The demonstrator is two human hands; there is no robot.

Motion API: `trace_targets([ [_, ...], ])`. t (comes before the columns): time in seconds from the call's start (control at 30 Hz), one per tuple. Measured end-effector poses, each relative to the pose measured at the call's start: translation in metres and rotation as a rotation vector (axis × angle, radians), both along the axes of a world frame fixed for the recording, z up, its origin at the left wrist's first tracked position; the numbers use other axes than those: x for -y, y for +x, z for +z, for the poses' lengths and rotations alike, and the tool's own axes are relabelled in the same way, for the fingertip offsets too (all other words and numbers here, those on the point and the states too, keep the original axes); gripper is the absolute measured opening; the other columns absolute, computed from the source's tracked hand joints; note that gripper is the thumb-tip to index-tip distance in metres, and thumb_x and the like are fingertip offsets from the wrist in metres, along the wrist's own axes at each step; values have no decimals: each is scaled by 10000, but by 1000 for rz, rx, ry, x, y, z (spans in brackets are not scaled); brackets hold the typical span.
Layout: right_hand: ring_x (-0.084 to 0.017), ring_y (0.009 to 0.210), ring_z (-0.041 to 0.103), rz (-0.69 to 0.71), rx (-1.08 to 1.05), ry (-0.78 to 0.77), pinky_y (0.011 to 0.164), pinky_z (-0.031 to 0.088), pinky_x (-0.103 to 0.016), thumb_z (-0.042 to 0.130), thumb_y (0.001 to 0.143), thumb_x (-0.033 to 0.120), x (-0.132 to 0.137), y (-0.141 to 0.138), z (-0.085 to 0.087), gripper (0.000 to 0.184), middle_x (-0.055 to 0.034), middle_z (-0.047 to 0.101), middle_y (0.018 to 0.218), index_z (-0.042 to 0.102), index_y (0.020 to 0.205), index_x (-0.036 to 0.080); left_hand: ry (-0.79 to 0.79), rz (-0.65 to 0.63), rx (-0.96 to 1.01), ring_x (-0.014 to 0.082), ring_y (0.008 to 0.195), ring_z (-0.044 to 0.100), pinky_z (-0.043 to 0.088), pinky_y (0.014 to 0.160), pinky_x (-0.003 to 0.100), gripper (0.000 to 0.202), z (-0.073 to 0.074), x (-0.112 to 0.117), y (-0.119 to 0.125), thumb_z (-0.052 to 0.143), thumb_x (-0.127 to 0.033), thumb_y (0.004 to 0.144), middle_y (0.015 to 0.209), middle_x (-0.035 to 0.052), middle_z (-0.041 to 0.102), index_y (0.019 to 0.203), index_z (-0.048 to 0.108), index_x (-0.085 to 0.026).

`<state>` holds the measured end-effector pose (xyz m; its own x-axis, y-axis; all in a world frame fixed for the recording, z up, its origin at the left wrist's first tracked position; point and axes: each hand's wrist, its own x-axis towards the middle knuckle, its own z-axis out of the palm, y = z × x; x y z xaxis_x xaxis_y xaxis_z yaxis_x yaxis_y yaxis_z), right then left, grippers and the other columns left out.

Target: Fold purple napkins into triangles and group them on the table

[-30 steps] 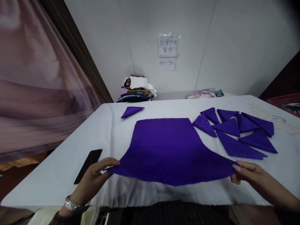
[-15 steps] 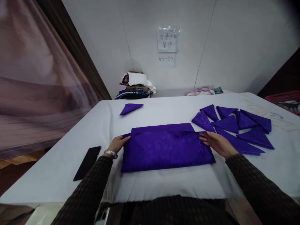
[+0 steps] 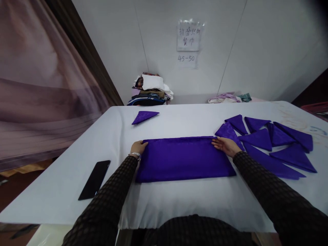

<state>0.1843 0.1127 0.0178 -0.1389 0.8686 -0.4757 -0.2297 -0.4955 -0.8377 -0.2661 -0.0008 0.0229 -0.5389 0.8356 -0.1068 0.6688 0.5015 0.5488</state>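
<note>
A purple cloth (image 3: 184, 157), folded in half into a wide rectangle, lies flat on the white table (image 3: 179, 201) in front of me. My left hand (image 3: 138, 147) rests at its far left corner, fingers curled on the edge. My right hand (image 3: 225, 145) lies at its far right corner with fingers stretched flat on the cloth. Both arms wear dark checked sleeves, and a metal watch sits on my left wrist.
Several purple cloths folded into triangles (image 3: 271, 143) lie at the right of the table; one more triangle (image 3: 144, 116) lies far left. A black phone (image 3: 94, 179) lies near the left edge. Stacked clothes (image 3: 151, 90) stand by the back wall under a paper sign (image 3: 189, 37).
One second ago I held the near corners of the spread cloth. Since then I carried them to the far edge, folding the cloth in half, and lined up its far edge.
</note>
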Motion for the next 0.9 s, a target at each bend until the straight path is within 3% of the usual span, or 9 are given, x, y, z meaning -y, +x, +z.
trace_targets([
  [0.43,-209,970,644,106,81,140,768,567,-316,617,793,206,2,-7,-4,168,-135,638,1143,642,952,158,13,58,-73,230,887,627,447,739,278,282,-10,-4,-3,602,-412,723,863,66,708,846,686,-172],
  [0.67,-261,1027,617,227,449,492,855,531,-423,635,730,333,20,-8,-3,312,-94,667,1107,688,996,179,80,121,-4,165,818,650,473,709,236,318,-8,4,-7,569,-319,780,897,61,712,1034,641,-142],
  [0.77,-268,1021,620,267,666,649,949,456,-458,585,737,391,27,2,-10,378,-77,682,1082,687,1036,183,101,114,17,149,779,656,478,687,220,288,-10,11,-6,581,-287,772,857,45,718,1012,650,-146],
  [0.9,-264,1067,600,313,818,776,1004,408,-420,552,733,445,38,17,-22,417,-60,683,1087,689,1041,201,130,72,19,144,761,654,481,683,224,208,-13,20,1,566,-267,776,826,30,718,919,676,-162],
])
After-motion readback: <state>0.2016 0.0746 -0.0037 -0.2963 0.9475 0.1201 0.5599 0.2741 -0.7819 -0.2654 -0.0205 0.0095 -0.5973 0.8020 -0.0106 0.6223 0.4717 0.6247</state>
